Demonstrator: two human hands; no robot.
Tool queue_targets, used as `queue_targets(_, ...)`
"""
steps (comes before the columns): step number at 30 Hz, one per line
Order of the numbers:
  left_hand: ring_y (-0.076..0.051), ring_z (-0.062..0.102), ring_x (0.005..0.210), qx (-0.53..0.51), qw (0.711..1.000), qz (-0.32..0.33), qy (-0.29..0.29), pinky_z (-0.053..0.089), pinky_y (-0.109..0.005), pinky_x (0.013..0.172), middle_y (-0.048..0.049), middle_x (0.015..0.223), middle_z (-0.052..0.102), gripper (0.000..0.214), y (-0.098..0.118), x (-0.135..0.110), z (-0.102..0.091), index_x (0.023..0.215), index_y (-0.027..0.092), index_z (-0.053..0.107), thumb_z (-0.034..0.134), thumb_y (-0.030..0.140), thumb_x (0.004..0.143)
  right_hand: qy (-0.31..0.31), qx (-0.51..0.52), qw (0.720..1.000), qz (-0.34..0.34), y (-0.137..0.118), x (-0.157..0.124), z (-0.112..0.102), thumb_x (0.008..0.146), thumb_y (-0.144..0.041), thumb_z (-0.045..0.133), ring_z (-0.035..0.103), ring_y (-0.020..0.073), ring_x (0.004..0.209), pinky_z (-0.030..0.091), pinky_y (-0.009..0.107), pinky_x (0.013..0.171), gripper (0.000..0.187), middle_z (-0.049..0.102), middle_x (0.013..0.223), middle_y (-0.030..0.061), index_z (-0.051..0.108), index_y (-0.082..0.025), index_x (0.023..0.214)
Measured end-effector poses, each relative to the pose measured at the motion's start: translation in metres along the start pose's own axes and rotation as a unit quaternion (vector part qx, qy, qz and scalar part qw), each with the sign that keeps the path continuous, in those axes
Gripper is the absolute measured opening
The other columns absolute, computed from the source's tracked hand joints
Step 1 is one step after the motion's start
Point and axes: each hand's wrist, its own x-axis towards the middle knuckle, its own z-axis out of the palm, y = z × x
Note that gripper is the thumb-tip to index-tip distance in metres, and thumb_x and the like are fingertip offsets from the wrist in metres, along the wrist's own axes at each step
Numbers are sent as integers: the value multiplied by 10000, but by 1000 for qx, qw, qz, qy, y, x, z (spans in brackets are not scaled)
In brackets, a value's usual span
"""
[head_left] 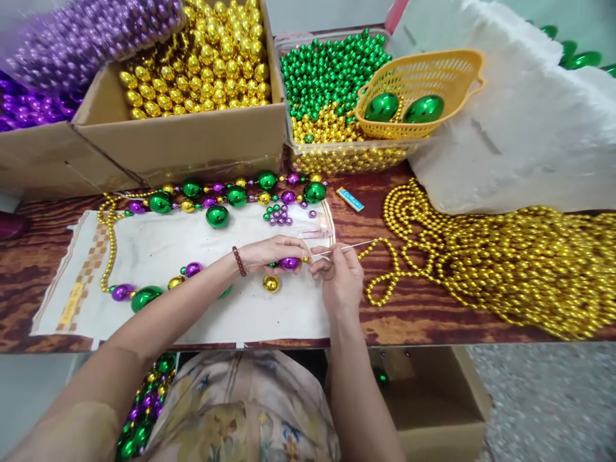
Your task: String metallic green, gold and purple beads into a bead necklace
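My left hand [274,251] is closed around a purple bead [289,263] at the end of a strand of purple, green and gold beads [144,295] lying on a white cloth [158,256]. My right hand [339,277] pinches a thin needle [356,245] that points right toward a gold bead strand [385,276]. A loose gold bead [271,283] sits just below my left hand. A row of green, purple and gold beads [235,192] lies along the cloth's far edge.
A heap of gold bead strands [520,269] covers the table's right side. Cardboard boxes of gold beads [202,58] and purple beads [29,109] stand behind, beside a clear bin of green and gold beads [327,70] and a yellow basket [423,77]. A small blue packet [350,199] lies nearby.
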Motion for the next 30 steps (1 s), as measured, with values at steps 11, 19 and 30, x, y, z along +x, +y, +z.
queue_targets(11, -71, 513, 523, 89, 993, 78, -16, 360, -161, 443, -6, 694, 605, 245, -4, -9, -4, 833, 153, 631, 663, 395, 851, -38, -22, 998, -40, -49, -1, -16, 703, -466, 846, 593, 116, 504, 454, 211, 416, 366, 661, 684, -25, 598, -222, 813)
queue_targets(19, -108, 556, 607, 228, 964, 134, 3, 415, -198, 546, 2, 690, 595, 156, -24, -16, -8, 812, 162, 648, 604, 301, 870, 84, 42, 988, -124, -108, -6, -58, 764, -220, 794, 203, 64, 362, 69, 241, 379, 181, 305, 439, -99, 620, -241, 720)
queue_targets(30, -217, 568, 978, 570, 795, 180, 103, 432, -308, 837, -90, 1059, 610, 158, -49, -27, -4, 972, 184, 671, 527, 238, 936, 181, -24, 967, -178, -112, -21, -98, 725, -125, 750, 339, 84, 355, 66, 326, 431, 138, 454, 440, -28, 685, -234, 671)
